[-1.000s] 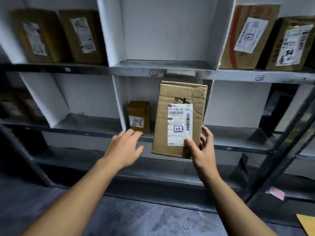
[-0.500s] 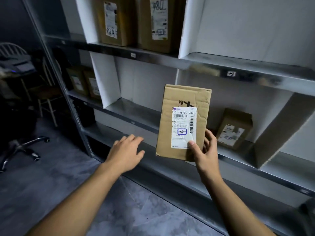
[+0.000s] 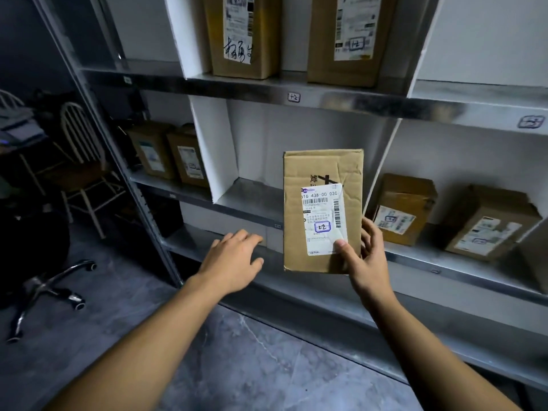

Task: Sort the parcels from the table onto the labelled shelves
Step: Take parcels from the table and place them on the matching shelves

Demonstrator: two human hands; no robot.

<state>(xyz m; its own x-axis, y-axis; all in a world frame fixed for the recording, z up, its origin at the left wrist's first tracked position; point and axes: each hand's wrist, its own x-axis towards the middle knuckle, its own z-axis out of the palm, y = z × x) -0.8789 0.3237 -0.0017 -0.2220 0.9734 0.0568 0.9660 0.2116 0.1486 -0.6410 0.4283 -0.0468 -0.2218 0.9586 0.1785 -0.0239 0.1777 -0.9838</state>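
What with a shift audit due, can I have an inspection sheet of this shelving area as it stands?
surface: metal shelving with white dividers; one edge tag reads 1-2.
job's things: held parcel upright before the middle bay, where no other parcel shows; its label is marked 22. Right-bay parcels, left-bay parcels, upper-shelf parcels.
clutter: nothing seen.
grips: right hand holds the held parcel at its lower right corner, thumb on the label; left hand open, holding nothing.
cables: nothing seen.
surroundings: wooden chair and office chair base at left; grey floor.
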